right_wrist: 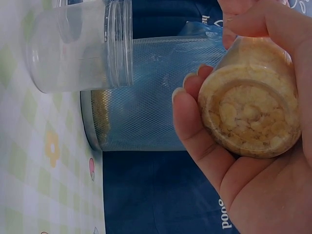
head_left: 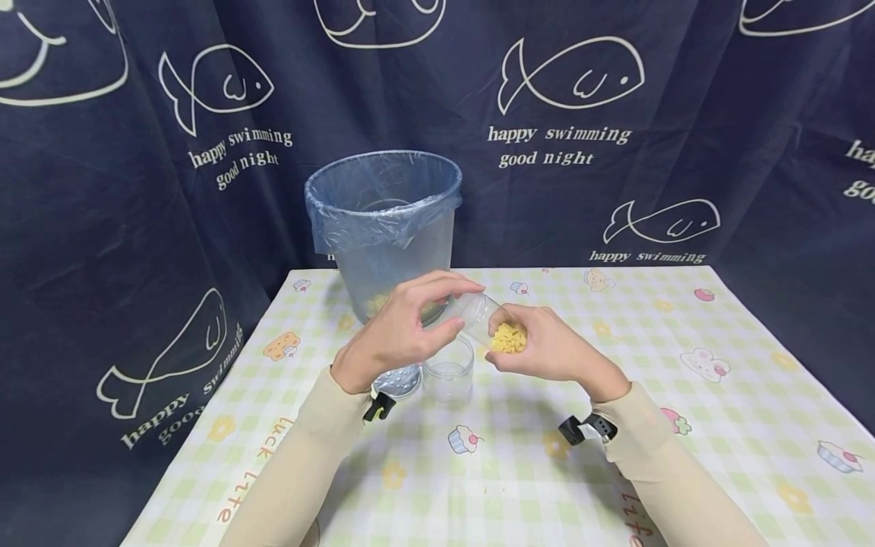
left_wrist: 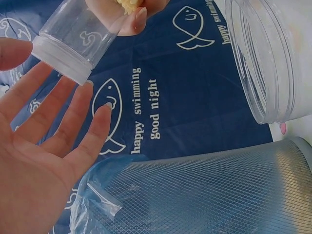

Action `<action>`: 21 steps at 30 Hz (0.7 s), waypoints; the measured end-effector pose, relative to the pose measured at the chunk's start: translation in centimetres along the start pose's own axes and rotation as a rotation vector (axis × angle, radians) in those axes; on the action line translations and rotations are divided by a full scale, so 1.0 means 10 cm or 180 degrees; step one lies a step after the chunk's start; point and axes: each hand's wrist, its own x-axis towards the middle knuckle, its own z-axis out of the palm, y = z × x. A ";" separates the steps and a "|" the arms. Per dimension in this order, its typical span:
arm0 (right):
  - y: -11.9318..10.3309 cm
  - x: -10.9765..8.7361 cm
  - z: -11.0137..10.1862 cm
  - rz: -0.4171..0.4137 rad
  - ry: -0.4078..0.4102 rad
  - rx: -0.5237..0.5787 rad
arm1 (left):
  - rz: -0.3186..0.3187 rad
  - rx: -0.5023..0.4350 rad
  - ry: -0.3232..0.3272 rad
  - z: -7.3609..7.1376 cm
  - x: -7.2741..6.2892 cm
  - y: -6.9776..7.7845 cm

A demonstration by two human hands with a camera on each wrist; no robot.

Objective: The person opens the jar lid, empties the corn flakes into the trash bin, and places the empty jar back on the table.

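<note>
My right hand [head_left: 555, 348] grips a small clear jar [left_wrist: 75, 34] around its lower end, tilted with its top toward the left. Yellow flake-like pieces [head_left: 509, 339] are gathered at the jar's bottom, which faces the camera in the right wrist view. At the jar's top is a translucent lid [left_wrist: 61, 61]; the thumb and fingertips of my left hand [head_left: 410, 320] pinch it from opposite sides. Below both hands a second clear jar [head_left: 447, 386] stands upright on the table, its threaded mouth uncovered.
Behind the hands stands a mesh bin [head_left: 396, 262] lined with a blue bag [head_left: 383, 224], with yellowish stuff low inside. A silver dimpled round piece [head_left: 399, 382] lies beside the second jar, partly behind my left wrist. A checked cloth [head_left: 615, 471] covers the table; a dark curtain [head_left: 437, 99] hangs behind.
</note>
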 end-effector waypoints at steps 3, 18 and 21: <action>0.00 0.00 0.00 0.0006 -0.0007 0.0010 | -0.0012 0.0006 -0.0001 0.00 0.00 0.00; 0.01 0.00 0.01 0.0005 -0.0001 0.0016 | -0.0024 0.0016 0.0004 0.00 -0.01 0.00; 0.01 0.00 0.01 0.0013 -0.0006 0.0017 | -0.0024 0.0014 0.0003 0.00 -0.01 0.00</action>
